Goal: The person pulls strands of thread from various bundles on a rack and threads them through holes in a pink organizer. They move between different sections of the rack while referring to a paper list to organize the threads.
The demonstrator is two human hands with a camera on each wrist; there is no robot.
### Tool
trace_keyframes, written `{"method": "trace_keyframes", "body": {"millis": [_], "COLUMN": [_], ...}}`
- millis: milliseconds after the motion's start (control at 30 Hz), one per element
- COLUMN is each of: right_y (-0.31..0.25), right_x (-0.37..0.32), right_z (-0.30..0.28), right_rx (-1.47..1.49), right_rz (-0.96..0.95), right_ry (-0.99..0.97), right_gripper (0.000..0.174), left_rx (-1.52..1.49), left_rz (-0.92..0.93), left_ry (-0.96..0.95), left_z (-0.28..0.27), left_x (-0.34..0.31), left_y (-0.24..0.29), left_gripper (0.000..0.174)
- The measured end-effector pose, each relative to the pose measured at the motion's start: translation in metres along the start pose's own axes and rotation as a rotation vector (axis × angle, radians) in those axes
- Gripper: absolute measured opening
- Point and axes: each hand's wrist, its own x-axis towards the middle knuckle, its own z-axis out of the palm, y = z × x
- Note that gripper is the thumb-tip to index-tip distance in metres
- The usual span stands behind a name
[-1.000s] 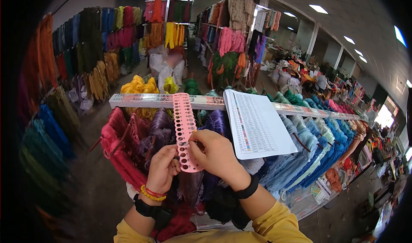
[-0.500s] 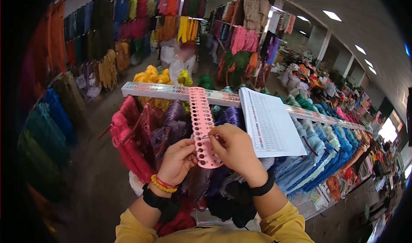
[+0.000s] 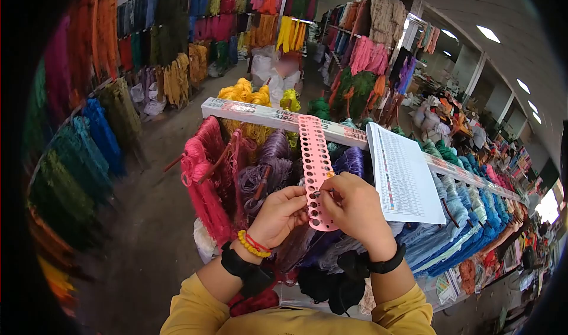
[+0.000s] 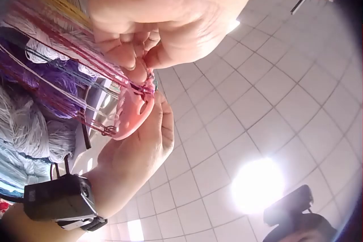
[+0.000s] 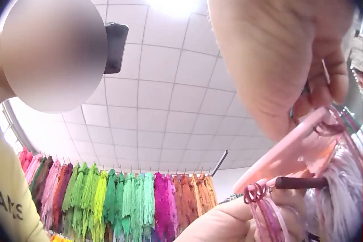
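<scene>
The pink strip [image 3: 315,160] is held in front of the body, above the hanging yarn, with its rounded end near and its far end over the white bar [image 3: 349,134]; whether the bar is touched cannot be told. By the left hand [image 3: 277,215] the strip's left edge is pinched between thumb and fingers, presumably so that it is kept steady. The fingers of the right hand [image 3: 358,208] are curled narrow at the right edge, and a thin pale piece [image 5: 325,70] is pinched there; whether it is thread or a tool cannot be made out. The 2 hands are kept close together, likely because the work is fine and done at a single hole.

The printed sheet [image 3: 408,181] is laid across the bar to the right, its table turned towards the body, apparently so that it can be read without being held.

The strip looks thin, smooth and fairly stiff. 2 rows of round holes are lined along its long sides, with small dark marks set between them. In the wrist views, loose threads [image 5: 266,213] in pinks and dark reds are seen looped at some of the holes and left hanging.
</scene>
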Motion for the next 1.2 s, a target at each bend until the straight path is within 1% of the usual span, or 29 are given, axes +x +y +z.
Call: {"method": "trace_keyframes", "body": {"millis": [167, 300, 467, 600, 667, 700, 833, 900, 933, 1033, 1067, 1100, 1167, 1200], "right_y": [0.002, 0.0, 0.0, -0.004, -0.005, -0.003, 0.002, 0.005, 0.004, 0.003, 0.004, 0.004, -0.001, -0.004], "right_x": [0.001, 0.003, 0.004, 0.003, 0.003, 0.003, -0.001, -0.003, -0.003, -0.004, -0.004, -0.005, -0.008, -0.009], "right_z": [0.004, 0.006, 0.009, 0.002, -0.008, -0.009, -0.012, -0.008, -0.007, -0.005, -0.003, -0.002, 0.0, 0.002], "right_rx": [-0.06, -0.09, -0.094, 0.044, 0.105, 0.093, 0.051, 0.057, 0.034, -0.05, -0.088, -0.126, -0.084, -0.063], "right_rz": [-0.05, -0.072, -0.073, 0.052, 0.132, 0.125, 0.115, 0.117, 0.119, 0.129, 0.137, 0.146, 0.137, 0.131], "right_ry": [-0.071, -0.064, -0.085, -0.168, -0.243, -0.25, -0.258, -0.242, -0.228, -0.172, -0.145, -0.117, -0.005, 0.05], "right_gripper": [0.008, 0.007, 0.008, 0.01, 0.011, 0.011, 0.011, 0.012, 0.012, 0.012, 0.012, 0.012, 0.011, 0.011], "left_rx": [-0.009, -0.014, 0.036, 0.101, 0.085, 0.078, -0.159, -0.279, -0.295, -0.535, -0.522, -0.491, -0.432, -0.305], "left_rz": [-0.004, 0.014, 0.011, 0.037, 0.041, 0.042, 0.088, 0.109, 0.118, 0.088, 0.102, 0.084, 0.047, 0.046], "left_ry": [-0.023, -0.048, -0.01, 0.006, 0.056, 0.079, -0.018, -0.085, -0.073, -0.42, -0.441, -0.469, -0.524, -0.416], "left_z": [-0.001, -0.006, -0.006, -0.007, -0.016, -0.021, -0.027, -0.014, -0.003, -0.009, -0.008, -0.006, -0.001, 0.005], "left_x": [0.0, 0.001, 0.0, -0.003, -0.007, -0.009, -0.023, -0.036, -0.041, -0.042, -0.042, -0.043, -0.044, -0.045], "left_y": [0.001, -0.002, -0.004, -0.002, -0.004, -0.005, -0.003, 0.008, 0.015, 0.019, 0.019, 0.019, 0.023, 0.024], "left_gripper": [0.016, 0.017, 0.011, 0.012, 0.012, 0.012, 0.012, 0.012, 0.014, 0.013, 0.02, 0.024, 0.032, 0.034]}}
